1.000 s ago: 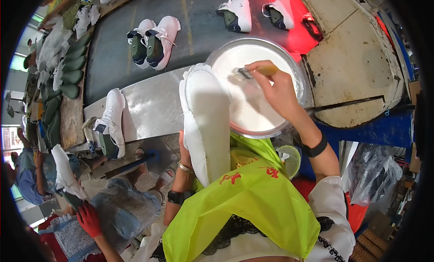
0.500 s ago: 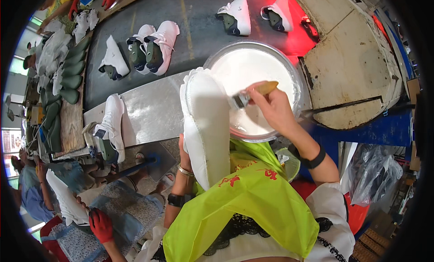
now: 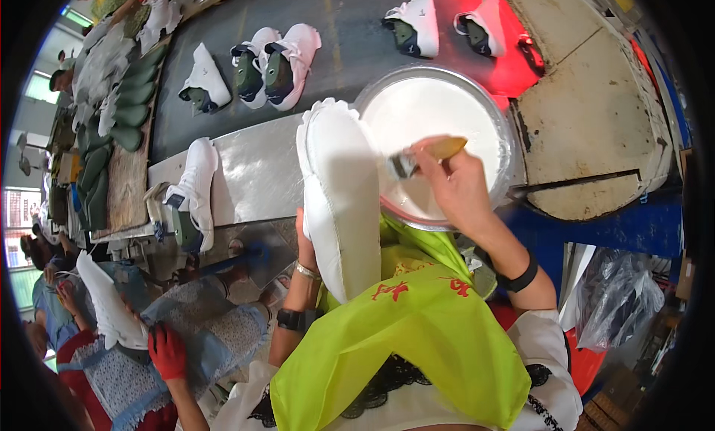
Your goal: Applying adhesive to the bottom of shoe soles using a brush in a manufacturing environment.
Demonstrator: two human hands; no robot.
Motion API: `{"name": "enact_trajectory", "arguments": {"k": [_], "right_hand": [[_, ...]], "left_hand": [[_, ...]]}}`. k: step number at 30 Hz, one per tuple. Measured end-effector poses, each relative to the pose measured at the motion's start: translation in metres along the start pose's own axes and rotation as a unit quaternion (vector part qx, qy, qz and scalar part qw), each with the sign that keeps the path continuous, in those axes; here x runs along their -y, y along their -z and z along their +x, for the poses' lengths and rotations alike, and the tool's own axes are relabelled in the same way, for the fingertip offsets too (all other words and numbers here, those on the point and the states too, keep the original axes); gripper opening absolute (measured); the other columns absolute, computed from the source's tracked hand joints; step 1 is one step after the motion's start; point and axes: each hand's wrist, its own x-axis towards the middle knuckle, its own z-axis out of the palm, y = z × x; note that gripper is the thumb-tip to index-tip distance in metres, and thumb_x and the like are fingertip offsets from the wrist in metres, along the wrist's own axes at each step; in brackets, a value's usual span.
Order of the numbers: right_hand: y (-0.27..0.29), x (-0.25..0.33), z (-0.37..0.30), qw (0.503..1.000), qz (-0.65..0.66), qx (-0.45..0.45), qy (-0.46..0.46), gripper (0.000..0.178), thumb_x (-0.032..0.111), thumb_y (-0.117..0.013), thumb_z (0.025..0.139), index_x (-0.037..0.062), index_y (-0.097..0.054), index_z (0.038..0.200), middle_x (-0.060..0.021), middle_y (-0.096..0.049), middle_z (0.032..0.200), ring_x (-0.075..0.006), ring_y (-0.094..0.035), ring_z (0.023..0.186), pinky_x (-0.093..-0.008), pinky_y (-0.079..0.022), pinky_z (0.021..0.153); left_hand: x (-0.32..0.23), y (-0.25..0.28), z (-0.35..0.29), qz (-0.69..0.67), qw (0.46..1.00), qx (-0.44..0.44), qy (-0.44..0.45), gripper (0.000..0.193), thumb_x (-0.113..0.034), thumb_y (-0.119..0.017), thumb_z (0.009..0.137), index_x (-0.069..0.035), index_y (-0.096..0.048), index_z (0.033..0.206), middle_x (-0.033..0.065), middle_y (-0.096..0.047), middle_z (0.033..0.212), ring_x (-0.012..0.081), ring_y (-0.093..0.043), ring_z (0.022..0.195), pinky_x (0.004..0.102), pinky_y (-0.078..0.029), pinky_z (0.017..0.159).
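Note:
My left hand (image 3: pixel 304 241) grips a white shoe (image 3: pixel 344 200) from its left side, fingers mostly hidden behind it. The shoe stands toe up, its pale flat underside turned toward me. In my right hand (image 3: pixel 463 189) is a paintbrush (image 3: pixel 448 146) with a yellowish handle and metal band. Its bristle end points left, just short of the shoe's right edge; whether they touch is unclear. Beneath the brush sits a round metal basin (image 3: pixel 508 152) holding white liquid (image 3: pixel 439 103).
A dark conveyor belt (image 3: pixel 339 74) carries several white shoes with dark green linings. Another white shoe (image 3: pixel 199 174) lies on the metal ledge (image 3: pixel 253 167). At left, a co-worker's red glove (image 3: pixel 167 349) holds a white shoe (image 3: pixel 108 304). Green foot forms (image 3: pixel 134 115) line a wooden board.
The whole view has shifted, so the belt and basin appear farther right. Both hands keep their hold on the shoe and the paintbrush, with the brush still beside the shoe.

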Motion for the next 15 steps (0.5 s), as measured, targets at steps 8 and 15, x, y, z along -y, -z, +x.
{"name": "enact_trajectory", "arguments": {"k": [8,15], "right_hand": [[-0.030,0.006,0.004,0.972,-0.027,0.103,0.210,0.019,0.002,-0.057,0.089,0.0034,-0.061,0.107,-0.0127,-0.063,0.105,-0.0289,-0.063,0.097,-0.0335,-0.050,0.080],[0.009,0.026,0.004,0.995,0.049,0.036,0.074,0.017,-0.003,-0.053,0.090,-0.0015,-0.060,0.105,-0.0102,-0.063,0.112,-0.0177,-0.062,0.100,-0.0262,-0.048,0.086]], "left_hand": [[-0.010,-0.008,0.001,0.046,0.996,-0.057,-0.054,0.071,-0.058,-0.025,0.096,-0.003,-0.038,0.139,0.0177,-0.053,0.129,0.0298,-0.055,0.115,0.0407,-0.045,0.098],[-0.082,-0.044,0.073,0.077,0.997,-0.017,0.007,0.070,-0.060,-0.030,0.094,-0.008,-0.038,0.141,0.0125,-0.048,0.139,0.0339,-0.050,0.121,0.0454,-0.039,0.104]]}}
